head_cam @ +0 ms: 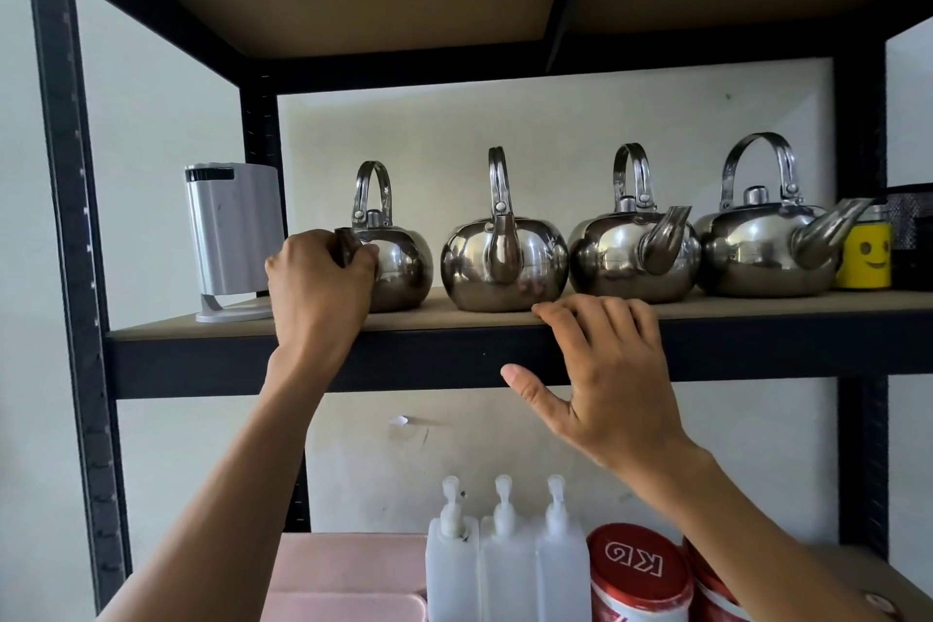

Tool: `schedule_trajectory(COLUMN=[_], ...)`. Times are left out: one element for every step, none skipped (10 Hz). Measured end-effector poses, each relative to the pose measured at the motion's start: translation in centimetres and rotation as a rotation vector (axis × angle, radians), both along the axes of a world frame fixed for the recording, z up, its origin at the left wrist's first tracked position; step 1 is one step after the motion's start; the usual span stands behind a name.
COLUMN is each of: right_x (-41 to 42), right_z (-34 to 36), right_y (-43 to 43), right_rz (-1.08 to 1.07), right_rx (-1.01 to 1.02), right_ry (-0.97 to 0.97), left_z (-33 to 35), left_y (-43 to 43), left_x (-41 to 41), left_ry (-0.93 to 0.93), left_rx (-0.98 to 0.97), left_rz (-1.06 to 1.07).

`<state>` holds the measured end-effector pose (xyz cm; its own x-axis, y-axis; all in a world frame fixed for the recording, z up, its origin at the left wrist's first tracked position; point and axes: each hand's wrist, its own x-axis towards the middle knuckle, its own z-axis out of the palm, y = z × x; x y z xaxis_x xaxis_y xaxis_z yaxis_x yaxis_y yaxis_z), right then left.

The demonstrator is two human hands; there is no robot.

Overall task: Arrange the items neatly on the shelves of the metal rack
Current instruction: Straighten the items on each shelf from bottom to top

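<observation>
Gripping the spout (pixel 346 243) of the leftmost kettle (pixel 401 263), your left hand (pixel 320 278) curls round it at the left of the shelf (pixel 202 326). Your right hand (pixel 606 369) is spread, fingers resting on the shelf's front edge, holding nothing. Three other kettles (pixel 633 253) stand in a row to that kettle's right.

Four steel kettles (pixel 505 263) — upright, abreast on the shelf (pixel 757 304)

Head-worn wide-angle view, close up, facing the metal rack (pixel 70 217) head-on.
</observation>
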<state>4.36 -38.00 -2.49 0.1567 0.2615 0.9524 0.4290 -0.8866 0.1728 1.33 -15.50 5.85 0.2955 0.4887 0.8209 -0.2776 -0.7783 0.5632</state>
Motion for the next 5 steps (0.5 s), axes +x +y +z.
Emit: schedule_trajectory(right_x=[0.0, 0.0, 0.0, 0.0, 0.0], right_z=[0.0, 0.0, 0.0, 0.0, 0.0], right_y=[0.0, 0.0, 0.1, 0.1, 0.1], right_rz=[0.001, 0.002, -0.001, 0.000, -0.002], right_rx=[0.000, 0.000, 0.002, 0.005, 0.007], right_ry=[-0.003, -0.006, -0.010, -0.012, -0.006], left_z=[0.0, 0.0, 0.0, 0.0, 0.0], left_y=[-0.3, -0.6, -1.0, -1.4, -1.6], left_x=[-0.5, -1.1, -1.6, -2.1, -2.3], left_ry=[-0.017, -0.024, -0.031, -0.033, -0.028], left_rx=[0.008, 0.013, 0.025, 0.034, 0.029], left_rz=[-0.002, -0.008, -0.009, -0.006, -0.020])
